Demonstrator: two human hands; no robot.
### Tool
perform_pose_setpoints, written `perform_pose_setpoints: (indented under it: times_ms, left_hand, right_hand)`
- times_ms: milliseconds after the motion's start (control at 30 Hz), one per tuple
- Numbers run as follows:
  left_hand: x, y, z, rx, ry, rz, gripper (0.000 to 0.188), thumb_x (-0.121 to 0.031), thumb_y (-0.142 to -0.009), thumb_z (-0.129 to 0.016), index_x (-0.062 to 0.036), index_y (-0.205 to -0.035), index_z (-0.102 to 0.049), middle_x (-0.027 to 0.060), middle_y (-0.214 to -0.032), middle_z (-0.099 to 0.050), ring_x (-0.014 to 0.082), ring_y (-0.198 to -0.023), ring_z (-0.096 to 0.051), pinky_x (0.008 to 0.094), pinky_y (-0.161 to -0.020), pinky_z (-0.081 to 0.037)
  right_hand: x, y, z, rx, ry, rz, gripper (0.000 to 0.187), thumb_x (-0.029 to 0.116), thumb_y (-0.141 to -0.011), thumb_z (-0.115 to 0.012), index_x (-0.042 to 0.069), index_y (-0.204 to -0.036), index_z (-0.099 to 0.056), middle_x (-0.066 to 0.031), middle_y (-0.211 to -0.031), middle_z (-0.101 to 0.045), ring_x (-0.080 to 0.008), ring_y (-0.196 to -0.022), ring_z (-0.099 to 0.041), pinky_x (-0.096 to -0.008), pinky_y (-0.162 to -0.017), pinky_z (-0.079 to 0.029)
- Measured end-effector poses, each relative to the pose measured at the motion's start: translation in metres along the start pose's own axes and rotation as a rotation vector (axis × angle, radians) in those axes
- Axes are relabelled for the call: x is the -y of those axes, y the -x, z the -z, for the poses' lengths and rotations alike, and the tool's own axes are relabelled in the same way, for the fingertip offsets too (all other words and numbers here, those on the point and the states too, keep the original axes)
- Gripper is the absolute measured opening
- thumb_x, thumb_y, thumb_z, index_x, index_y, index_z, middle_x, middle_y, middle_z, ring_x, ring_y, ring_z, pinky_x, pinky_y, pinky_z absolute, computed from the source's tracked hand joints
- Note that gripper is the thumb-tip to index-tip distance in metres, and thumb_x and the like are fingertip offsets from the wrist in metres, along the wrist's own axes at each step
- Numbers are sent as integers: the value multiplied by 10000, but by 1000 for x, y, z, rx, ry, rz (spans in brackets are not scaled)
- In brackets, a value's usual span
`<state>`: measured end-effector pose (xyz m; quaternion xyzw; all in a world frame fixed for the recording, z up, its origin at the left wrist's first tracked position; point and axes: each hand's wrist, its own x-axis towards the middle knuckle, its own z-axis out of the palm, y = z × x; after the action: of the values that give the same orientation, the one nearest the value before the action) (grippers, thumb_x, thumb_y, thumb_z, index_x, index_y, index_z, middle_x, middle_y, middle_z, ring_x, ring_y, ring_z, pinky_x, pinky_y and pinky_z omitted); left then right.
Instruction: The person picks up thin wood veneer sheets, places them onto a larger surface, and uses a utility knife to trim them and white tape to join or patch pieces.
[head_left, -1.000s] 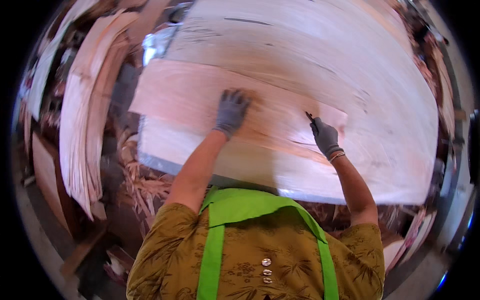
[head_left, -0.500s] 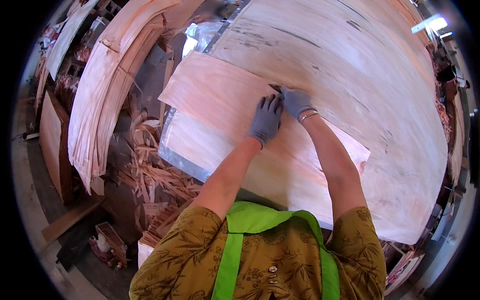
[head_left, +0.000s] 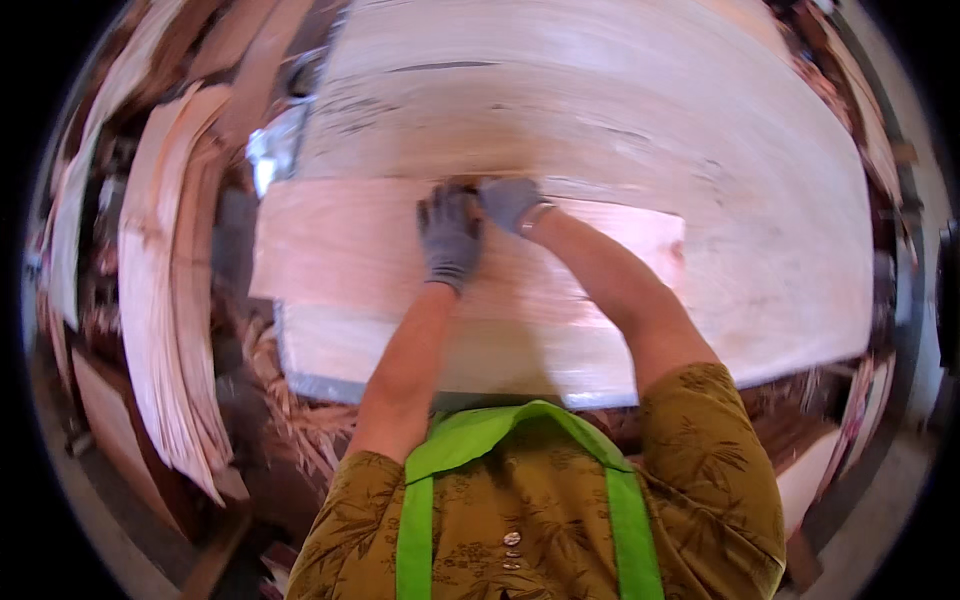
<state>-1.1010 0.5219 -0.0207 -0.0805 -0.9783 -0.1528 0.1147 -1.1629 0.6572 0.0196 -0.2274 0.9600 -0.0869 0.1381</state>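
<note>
A pinkish strip of wood veneer (head_left: pixel 340 235) lies across a large, pale, grain-streaked wooden sheet (head_left: pixel 620 110) in front of me. My left hand (head_left: pixel 450 238), in a grey glove, rests flat on the strip with its fingers stretched out near the far edge. Close beside it, my grey-gloved right hand (head_left: pixel 510 203) is closed around a small dark tool (head_left: pixel 471 188), which looks like a knife. The tool sits at the strip's far edge; its tip is blurred and partly hidden by my fingers.
Bent stacks of veneer (head_left: pixel 165 280) stand to the left. Torn wood scraps (head_left: pixel 290 405) lie by the sheet's near left corner. Crumpled clear plastic (head_left: pixel 272 150) is at its left edge, and a board (head_left: pixel 125 425) leans at the lower left.
The whole view has swung, so the sheet and strip now run more level across it. Both hands keep about the same place along the strip's far edge.
</note>
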Motion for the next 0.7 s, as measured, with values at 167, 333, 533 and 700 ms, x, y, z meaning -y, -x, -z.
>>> perform_pose_setpoints:
  times_ms: [167, 333, 533, 700]
  left_hand:
    - [-11, -2, 2, 87, -125, -52, 606, -323, -832, -511, -162, -1389, -335, 132, -1438, -292, 322, -1325, -254, 510, -1086, -125]
    - [-16, -3, 9, 95, -181, -113, 547, -320, -842, -491, -225, -1369, -385, 164, -1430, -297, 354, -1321, -251, 526, -1076, -139]
    - [-11, -1, 5, 73, -230, -132, 545, -310, -839, -481, -232, -1369, -384, 173, -1428, -296, 354, -1312, -264, 530, -1063, -162]
    - [-11, -2, 10, 101, -273, -137, 572, -310, -860, -447, -244, -1410, -302, 123, -1461, -254, 349, -1324, -243, 530, -1051, -178]
  right_hand:
    - [-44, 29, -2, 5, 58, -126, 235, 231, -866, -475, 54, -901, -624, -175, -816, -663, -323, -755, -660, -452, -622, -506]
    - [-108, 104, 8, 34, 30, -235, 221, 185, -869, -446, 73, -964, -610, -161, -833, -666, -322, -758, -660, -457, -636, -504]
    - [-152, 222, 4, 126, 61, -537, 206, 177, -878, -434, 70, -984, -575, -209, -827, -649, -341, -773, -651, -453, -683, -502]
    - [-159, 305, -17, -86, -199, -825, 215, 245, -879, -453, 55, -955, -518, -218, -759, -637, -384, -735, -628, -493, -668, -480]
